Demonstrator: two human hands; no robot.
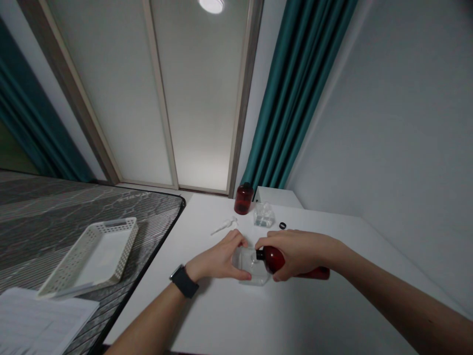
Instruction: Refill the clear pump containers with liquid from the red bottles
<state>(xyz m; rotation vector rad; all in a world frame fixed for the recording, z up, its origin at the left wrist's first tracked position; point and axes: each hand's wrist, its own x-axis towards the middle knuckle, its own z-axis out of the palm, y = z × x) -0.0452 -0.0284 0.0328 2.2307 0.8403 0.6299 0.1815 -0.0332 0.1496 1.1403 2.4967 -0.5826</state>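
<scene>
My right hand (295, 254) is wrapped round a dark red bottle (274, 259), which is tipped on its side with its black neck pointing left. That neck lies over a clear square container (254, 271) on the white table. With thumb and fingers round its left side, my left hand (223, 256) steadies the container. Whether liquid is flowing cannot be made out. Beyond my hands lie a white pump head with a tube (225, 225) and a small black ring (283, 225).
A second dark red bottle (244, 198) stands upright at the table's far edge, beside another clear container (263, 215). On the grey patterned surface at left are a white perforated basket (127, 246) and white paper sheets (44, 315). A wall (399, 148) borders the right.
</scene>
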